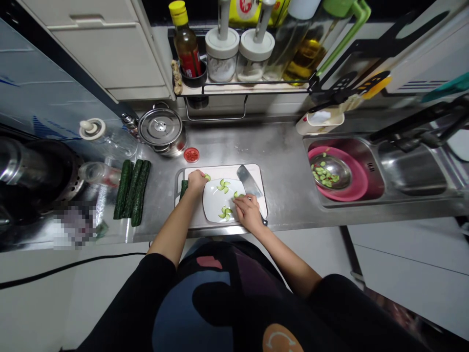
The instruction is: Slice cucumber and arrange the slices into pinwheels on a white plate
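A white square plate (216,198) rests on the white cutting board (193,217). Pale green cucumber slices (224,213) lie on it in small pinwheel groups, one at the top and one near the bottom. At the plate's right side my right hand (249,211) pinches a cucumber slice, its fingertips over the plate. My left hand (197,181) is closed at the plate's upper left edge, with cucumber slices (207,177) at its fingertips. Beside that hand a cut piece of dark green cucumber (183,187) lies on the board. The kitchen knife (249,180) lies to the plate's right, its handle partly behind my right hand.
Several whole cucumbers (132,193) lie on the left counter. A lidded steel pot (161,128) and a small red dish (191,155) stand behind the board. In the right sink a pink basin (361,183) holds a steel bowl (343,171) with cucumber slices. Above is a seasoning shelf (256,88).
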`<state>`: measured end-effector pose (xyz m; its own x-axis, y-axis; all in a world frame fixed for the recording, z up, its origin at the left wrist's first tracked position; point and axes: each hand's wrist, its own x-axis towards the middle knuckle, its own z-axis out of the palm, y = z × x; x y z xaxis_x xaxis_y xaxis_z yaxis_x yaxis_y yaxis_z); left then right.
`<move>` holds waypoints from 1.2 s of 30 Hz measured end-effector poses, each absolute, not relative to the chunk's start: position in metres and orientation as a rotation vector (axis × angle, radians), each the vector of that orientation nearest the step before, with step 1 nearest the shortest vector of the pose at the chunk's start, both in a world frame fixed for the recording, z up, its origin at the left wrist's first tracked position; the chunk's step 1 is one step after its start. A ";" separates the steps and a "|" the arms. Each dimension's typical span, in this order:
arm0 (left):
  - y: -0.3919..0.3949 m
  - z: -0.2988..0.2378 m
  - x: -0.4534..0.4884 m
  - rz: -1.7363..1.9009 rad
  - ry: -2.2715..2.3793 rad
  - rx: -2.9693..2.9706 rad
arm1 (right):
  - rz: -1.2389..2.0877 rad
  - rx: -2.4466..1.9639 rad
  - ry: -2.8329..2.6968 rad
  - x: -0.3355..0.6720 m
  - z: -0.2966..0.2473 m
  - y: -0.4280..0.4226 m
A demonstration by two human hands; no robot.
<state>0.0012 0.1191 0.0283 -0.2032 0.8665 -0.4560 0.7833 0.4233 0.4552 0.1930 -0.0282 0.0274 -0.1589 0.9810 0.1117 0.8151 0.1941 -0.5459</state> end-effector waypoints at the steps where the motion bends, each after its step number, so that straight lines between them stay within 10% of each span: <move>1: 0.119 0.028 0.001 0.174 2.013 1.389 | 0.506 -1.672 -2.025 0.193 0.027 -0.028; 13: 0.102 0.054 -0.008 0.647 1.596 0.921 | 0.717 -1.638 -1.747 0.181 0.036 0.013; 25: 0.042 0.066 -0.012 0.548 1.355 0.567 | 1.607 -1.476 -1.179 0.147 0.042 0.042; 36: 0.014 0.034 -0.024 0.762 1.641 1.598 | 1.847 -1.586 -0.986 0.138 0.036 0.042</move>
<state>-0.0245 0.0140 0.0345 0.0186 0.9961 -0.0867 0.5761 0.0602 0.8152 0.1377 0.0420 0.0358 -0.1889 0.7702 -0.6093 0.0778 -0.6067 -0.7911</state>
